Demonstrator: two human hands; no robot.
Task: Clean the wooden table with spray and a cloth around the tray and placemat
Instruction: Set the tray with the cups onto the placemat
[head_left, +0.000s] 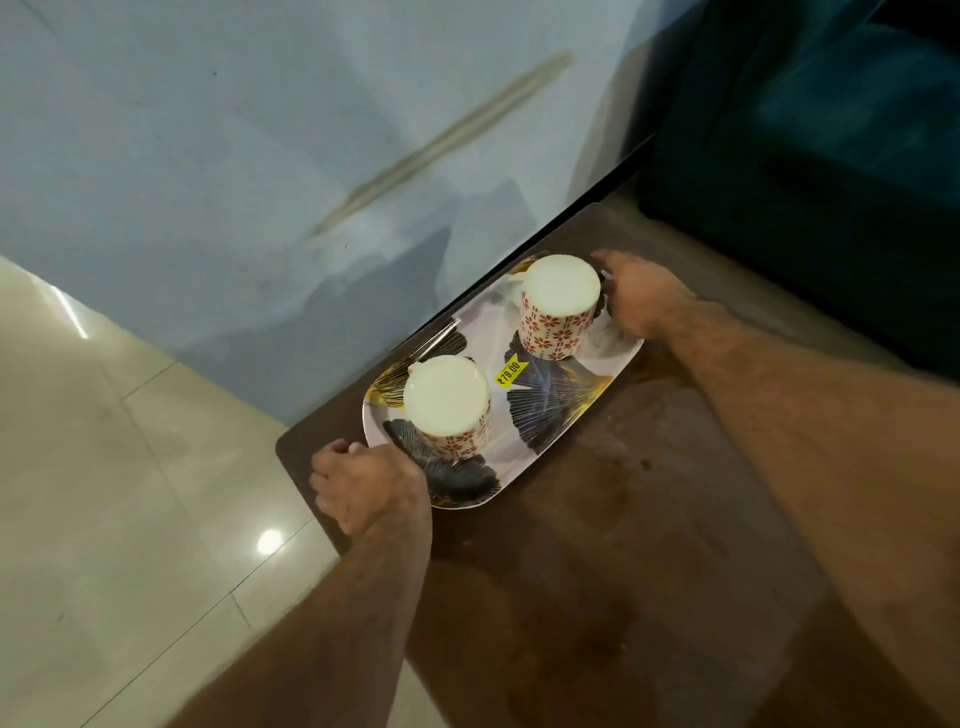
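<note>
Left hand (366, 488) and right hand (641, 296) gripping opposite ends of tray (561, 395), two upturned mugs (561, 306) on it, at table's (649, 519) far corner

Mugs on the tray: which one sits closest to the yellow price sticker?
The mug at the tray's far end, by the right hand. The yellow sticker lies just at its base, while the mug near the left hand stands a little farther off.

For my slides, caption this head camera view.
Left hand and right hand grip opposite ends of a tray bearing two upturned mugs.
</note>
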